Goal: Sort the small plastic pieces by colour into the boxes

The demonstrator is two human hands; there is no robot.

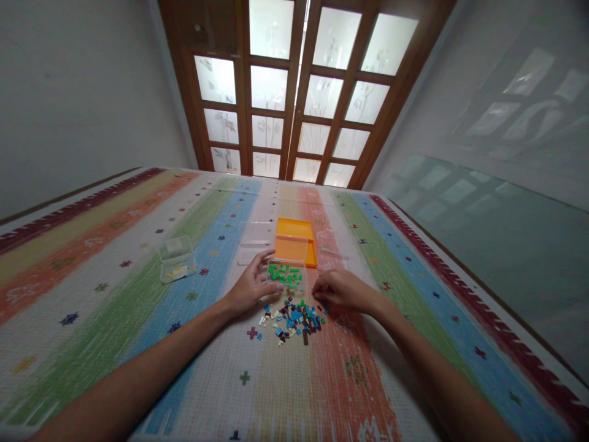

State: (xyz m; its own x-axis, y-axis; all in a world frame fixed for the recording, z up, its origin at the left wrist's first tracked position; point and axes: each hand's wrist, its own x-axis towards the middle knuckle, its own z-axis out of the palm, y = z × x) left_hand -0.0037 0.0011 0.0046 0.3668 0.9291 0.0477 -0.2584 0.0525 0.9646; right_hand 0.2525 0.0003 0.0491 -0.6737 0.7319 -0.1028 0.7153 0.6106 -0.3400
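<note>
A small clear plastic box (302, 290) with its lid raised holds many green toy bricks (283, 274). My left hand (251, 283) grips the box's left side, thumb at the front and fingers toward the back. Right in front of the box lies a loose pile of toy bricks (297, 319), mostly blue, dark brown and cream, with a few green ones. At the pile's right edge, my right hand (344, 290) is closed with its fingertips together. Whatever is between those fingertips is too small to make out.
Behind the green bricks' box stands an open orange case (294, 227), flanked by clear empty-looking boxes (251, 253). Farther left, another open clear box (177, 270) contains yellow pieces. A striped cloth (207, 368) covers the table. Walls and a glass-paned door (285, 92) surround it.
</note>
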